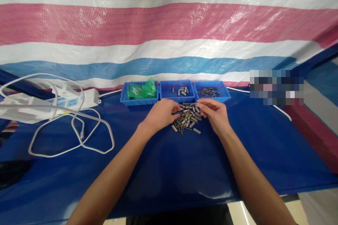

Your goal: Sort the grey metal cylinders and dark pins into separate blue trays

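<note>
A mixed pile of short grey metal cylinders (196, 131) and thin brass-coloured pins (181, 130) lies on the blue table between my hands. At the pile's left edge is my left hand (162, 112), its thumb and forefinger apart with nothing visible between them. My right hand (215, 112) is at the pile's upper right, thumb and forefinger pinched on what looks like a thin metal pin (194, 103). Just beyond stand a blue bin of cylinders (165, 95) and a blue bin of pins (225, 94).
A third blue bin (139, 102), with green plastic bags (146, 89) inside, stands at the left of the row. White power strips (71, 102) and a looped white cable (105, 152) occupy the table's left side. A striped sheet (169, 24) hangs behind. One area at right is pixelated.
</note>
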Motion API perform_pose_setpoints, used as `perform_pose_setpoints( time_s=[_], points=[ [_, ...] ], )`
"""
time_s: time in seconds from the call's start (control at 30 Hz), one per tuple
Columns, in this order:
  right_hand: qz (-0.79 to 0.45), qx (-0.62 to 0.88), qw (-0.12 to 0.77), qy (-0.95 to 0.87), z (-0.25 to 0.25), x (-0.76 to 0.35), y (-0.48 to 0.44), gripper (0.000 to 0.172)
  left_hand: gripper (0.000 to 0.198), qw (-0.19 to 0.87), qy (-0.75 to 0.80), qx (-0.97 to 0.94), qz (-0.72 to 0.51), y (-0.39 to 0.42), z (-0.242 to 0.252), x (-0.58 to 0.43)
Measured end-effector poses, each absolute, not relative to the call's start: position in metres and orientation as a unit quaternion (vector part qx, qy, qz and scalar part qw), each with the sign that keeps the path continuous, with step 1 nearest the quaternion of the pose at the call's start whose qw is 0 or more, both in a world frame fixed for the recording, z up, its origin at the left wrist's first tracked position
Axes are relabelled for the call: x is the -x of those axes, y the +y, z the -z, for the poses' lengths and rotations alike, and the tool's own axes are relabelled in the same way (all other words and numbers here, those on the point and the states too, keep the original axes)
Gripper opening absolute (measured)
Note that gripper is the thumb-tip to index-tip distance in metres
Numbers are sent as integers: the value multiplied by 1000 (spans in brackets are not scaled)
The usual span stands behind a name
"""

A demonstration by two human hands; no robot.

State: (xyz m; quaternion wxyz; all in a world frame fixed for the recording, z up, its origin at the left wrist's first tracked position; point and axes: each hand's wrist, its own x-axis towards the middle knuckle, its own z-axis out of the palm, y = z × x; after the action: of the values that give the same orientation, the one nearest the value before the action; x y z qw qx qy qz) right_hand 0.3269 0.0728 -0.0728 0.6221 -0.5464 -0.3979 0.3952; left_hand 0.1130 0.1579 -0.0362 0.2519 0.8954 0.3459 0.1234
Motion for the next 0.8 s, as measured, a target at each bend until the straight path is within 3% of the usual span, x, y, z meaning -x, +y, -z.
perform_pose_setpoints(
  time_s=[0.3, 0.53, 0.8],
  points=[
    [-291, 567, 669, -383, 72, -332, 75, 24, 21, 215, 340, -910, -97, 155, 47, -117],
    [-264, 598, 627, -424, 77, -335, 75, 32, 18, 214, 333, -913, -103, 150, 51, -122],
    [-289, 597, 613, -428, 74, -330, 73, 24, 28, 216, 333, -910, -117, 150, 50, -125]
  ],
)
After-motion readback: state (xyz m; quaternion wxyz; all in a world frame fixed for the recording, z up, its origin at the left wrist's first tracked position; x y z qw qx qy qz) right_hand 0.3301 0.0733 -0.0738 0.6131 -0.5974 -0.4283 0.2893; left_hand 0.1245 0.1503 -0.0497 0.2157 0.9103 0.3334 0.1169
